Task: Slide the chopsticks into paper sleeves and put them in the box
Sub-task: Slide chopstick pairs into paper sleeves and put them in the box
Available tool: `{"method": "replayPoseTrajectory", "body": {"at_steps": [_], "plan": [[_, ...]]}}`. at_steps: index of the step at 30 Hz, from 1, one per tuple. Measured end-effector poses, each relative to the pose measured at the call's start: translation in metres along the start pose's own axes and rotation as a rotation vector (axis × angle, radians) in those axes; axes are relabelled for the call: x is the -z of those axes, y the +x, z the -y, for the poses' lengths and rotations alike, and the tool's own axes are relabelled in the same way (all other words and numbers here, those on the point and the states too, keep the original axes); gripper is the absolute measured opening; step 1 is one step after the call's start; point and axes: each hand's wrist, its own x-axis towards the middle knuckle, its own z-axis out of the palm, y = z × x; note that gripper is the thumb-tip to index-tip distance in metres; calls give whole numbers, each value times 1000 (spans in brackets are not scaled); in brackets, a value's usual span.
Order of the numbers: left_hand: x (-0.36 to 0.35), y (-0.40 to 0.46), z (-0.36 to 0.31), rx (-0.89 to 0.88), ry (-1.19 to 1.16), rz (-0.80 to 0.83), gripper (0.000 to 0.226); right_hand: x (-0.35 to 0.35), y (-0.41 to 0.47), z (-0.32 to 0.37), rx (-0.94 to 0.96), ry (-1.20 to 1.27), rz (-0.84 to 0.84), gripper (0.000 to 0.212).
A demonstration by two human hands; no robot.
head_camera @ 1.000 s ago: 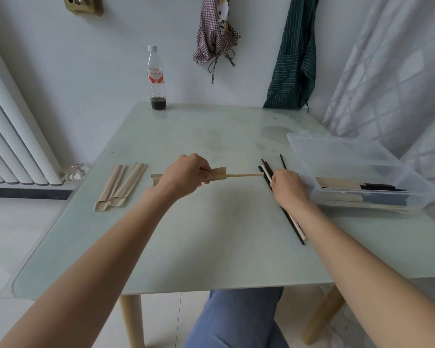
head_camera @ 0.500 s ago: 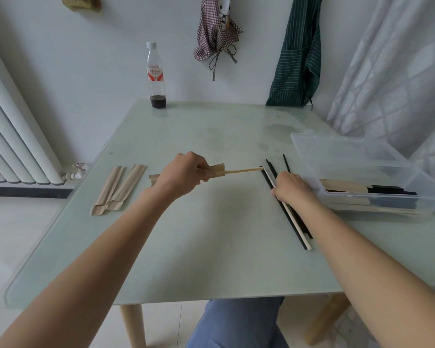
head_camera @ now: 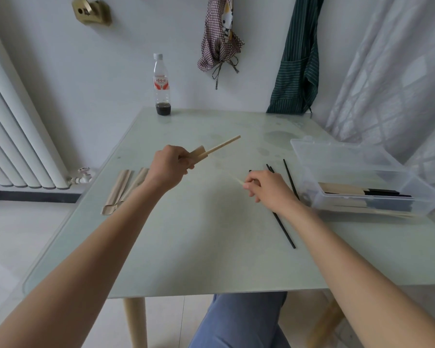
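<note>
we see the left hand (head_camera: 170,167) gripping a paper sleeve (head_camera: 199,153) with one wooden chopstick (head_camera: 224,144) sticking out. the right hand (head_camera: 266,188) pinches a second pale chopstick (head_camera: 237,180), blurred, above the table (head_camera: 211,247). black chopsticks (head_camera: 284,229) lie beside the clear box (head_camera: 362,177).

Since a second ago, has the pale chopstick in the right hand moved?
Yes. The right hand has lifted the pale chopstick off the black chopsticks, leftward toward the sleeve.

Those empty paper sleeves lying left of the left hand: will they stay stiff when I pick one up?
Probably not: the paper sleeves look thin and flat, so likely floppy and very light. Lying flush on the smooth glass table, they may slide rather than lift when pinched.
</note>
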Motion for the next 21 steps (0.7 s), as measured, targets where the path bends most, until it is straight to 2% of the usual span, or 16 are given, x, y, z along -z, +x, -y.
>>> {"method": "replayPoseTrajectory", "body": {"at_steps": [3, 6, 15, 21], "plan": [[7, -5, 4, 5, 14, 10, 19, 6, -12, 16, 127, 97, 30, 14], [13, -11, 6, 3, 16, 41, 19, 12, -13, 26, 192, 44, -48, 18], [27, -27, -2, -89, 104, 126, 21, 31, -21, 38, 272, -281, -244, 26], [30, -31, -6, -140, 153, 159, 18, 34, -23, 41, 291, -244, -256, 22]]}}
